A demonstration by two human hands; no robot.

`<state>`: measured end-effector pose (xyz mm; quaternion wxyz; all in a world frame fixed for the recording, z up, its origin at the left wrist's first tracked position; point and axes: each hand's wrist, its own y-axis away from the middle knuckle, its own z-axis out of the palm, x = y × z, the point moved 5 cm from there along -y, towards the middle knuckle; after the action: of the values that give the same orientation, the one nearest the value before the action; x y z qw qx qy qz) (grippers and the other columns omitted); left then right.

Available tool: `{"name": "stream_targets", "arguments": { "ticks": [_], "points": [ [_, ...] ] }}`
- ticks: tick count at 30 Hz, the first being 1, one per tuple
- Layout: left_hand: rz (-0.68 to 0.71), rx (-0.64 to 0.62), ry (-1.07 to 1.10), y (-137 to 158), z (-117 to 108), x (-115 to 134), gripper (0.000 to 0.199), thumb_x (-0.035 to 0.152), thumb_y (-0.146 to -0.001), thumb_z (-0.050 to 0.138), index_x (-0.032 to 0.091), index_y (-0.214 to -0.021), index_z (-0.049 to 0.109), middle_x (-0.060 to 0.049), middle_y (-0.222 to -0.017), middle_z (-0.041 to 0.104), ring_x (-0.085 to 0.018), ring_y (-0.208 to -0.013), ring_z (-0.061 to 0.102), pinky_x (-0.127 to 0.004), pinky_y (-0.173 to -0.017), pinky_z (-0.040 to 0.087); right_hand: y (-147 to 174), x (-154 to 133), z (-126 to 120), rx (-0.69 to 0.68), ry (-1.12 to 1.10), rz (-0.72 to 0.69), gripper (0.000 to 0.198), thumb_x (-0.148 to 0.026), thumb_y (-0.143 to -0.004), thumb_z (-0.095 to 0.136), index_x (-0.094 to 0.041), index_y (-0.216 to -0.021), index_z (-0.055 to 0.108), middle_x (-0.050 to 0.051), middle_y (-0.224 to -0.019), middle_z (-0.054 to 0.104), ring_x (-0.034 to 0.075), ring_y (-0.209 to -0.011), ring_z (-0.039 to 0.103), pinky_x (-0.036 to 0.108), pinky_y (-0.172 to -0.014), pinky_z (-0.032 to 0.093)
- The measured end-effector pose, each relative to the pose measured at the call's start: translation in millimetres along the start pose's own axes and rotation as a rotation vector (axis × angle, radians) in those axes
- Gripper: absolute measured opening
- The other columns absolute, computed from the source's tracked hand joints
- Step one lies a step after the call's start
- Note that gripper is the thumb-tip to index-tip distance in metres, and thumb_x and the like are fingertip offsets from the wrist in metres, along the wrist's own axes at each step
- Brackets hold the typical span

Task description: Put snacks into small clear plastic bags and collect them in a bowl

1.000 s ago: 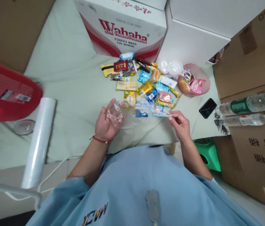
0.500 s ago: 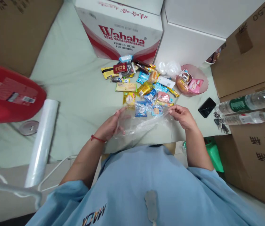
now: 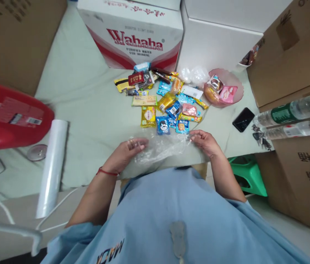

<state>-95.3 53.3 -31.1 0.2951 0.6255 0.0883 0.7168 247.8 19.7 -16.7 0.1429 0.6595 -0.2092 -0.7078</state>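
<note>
A crumpled clear plastic bag (image 3: pixel 161 149) is stretched between my hands, low over the table's near edge. My left hand (image 3: pixel 128 152) has its fingers closed on the bag's left end. At the opposite end, my right hand (image 3: pixel 203 142) pinches the bag's edge between thumb and fingers. Just beyond the bag lies a pile of wrapped snacks, with a blue packet (image 3: pixel 163 125), a light-blue packet (image 3: pixel 182 126) and a yellow packet (image 3: pixel 148 116) closest to it. A pink translucent bowl (image 3: pixel 239 96) holding a few snacks stands to the right of the pile.
A Wahaha carton (image 3: pixel 135 40) and a white box (image 3: pixel 215 47) stand at the back. On the right are a phone (image 3: pixel 243 119), keys (image 3: pixel 261 140) and two bottles lying down. A plastic roll (image 3: pixel 52 168) and a red container (image 3: pixel 11 115) are on the left.
Both hands have lowered the bag toward me, uncovering the nearest packets. The bag looks more bunched up. The snacks have stayed in place.
</note>
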Motion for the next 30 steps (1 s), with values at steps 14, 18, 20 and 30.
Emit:
{"name": "stream_targets", "arguments": {
  "ticks": [14,18,20,30],
  "points": [
    [-0.162,0.045,0.424,2.4,17.4,2.3,0.047,0.053,-0.100,0.058,0.028,-0.139,0.058,-0.014,-0.129,0.075,-0.021,-0.067,0.078,-0.018,-0.035,0.046,-9.9,-30.5,0.0,-0.004,-0.308,-0.104,0.061,-0.053,-0.072,0.091,-0.032,-0.123,0.064,0.001,-0.109,0.077,0.016,-0.090,0.071,0.030,-0.076,0.060],
    [-0.114,0.065,0.461,3.6,20.3,-9.8,0.061,0.059,-0.097,0.060,0.037,-0.152,0.046,-0.011,-0.132,0.073,-0.020,-0.072,0.078,-0.018,-0.037,0.047,-9.4,-0.1,17.8,-0.055,-0.407,0.050,0.075,-0.066,-0.072,0.087,-0.032,-0.131,0.053,0.006,-0.107,0.078,0.025,-0.103,0.076,0.044,-0.087,0.064],
    [-0.066,0.091,0.461,7.3,23.2,-13.6,0.067,0.061,-0.096,0.061,0.039,-0.156,0.041,-0.010,-0.131,0.073,-0.021,-0.076,0.079,-0.019,-0.041,0.050,-6.3,9.2,29.5,-0.096,-0.423,0.095,0.077,-0.069,-0.075,0.084,-0.030,-0.132,0.050,0.008,-0.105,0.079,0.026,-0.102,0.077,0.045,-0.086,0.064],
    [0.131,0.031,0.265,31.2,48.9,-33.5,0.070,0.057,-0.094,0.066,0.046,-0.159,0.040,-0.006,-0.169,0.041,-0.021,-0.107,0.075,-0.031,-0.079,0.063,-17.9,-5.6,82.4,-0.254,-0.465,0.080,0.054,-0.043,-0.069,0.095,-0.024,-0.109,0.064,-0.005,-0.075,0.067,0.007,-0.057,0.055,0.015,-0.048,0.042]
  ]
}}
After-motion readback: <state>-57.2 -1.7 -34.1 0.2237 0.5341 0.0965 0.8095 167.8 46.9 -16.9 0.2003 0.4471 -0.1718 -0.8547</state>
